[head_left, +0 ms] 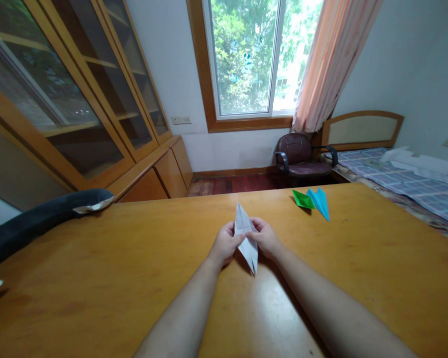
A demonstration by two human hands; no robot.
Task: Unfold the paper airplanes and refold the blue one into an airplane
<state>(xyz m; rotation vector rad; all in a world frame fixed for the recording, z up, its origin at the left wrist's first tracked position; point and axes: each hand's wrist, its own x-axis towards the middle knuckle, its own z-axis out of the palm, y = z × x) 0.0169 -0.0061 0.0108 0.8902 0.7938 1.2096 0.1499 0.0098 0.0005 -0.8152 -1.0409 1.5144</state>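
Observation:
A piece of white folded paper [242, 219], shaped like a long narrow diamond, is held just above the wooden table. Its near end splits into two points; its far end comes to a single tip. My left hand [226, 244] grips the left edge, thumb on top and fingers behind. On the opposite edge, my right hand [266, 237] pinches the paper with its thumb on the upper face. Both thumbs press near the middle crease. The fingers beneath the paper are partly hidden.
On the wooden table [97, 278], a green paper boat [303, 200] lies beside a blue paper plane [320, 201] at the far right. A dark curved object [33, 219] stands at the left. Beyond are an office chair [302, 154], a bed [406, 169] and a glass-fronted cabinet [134, 149].

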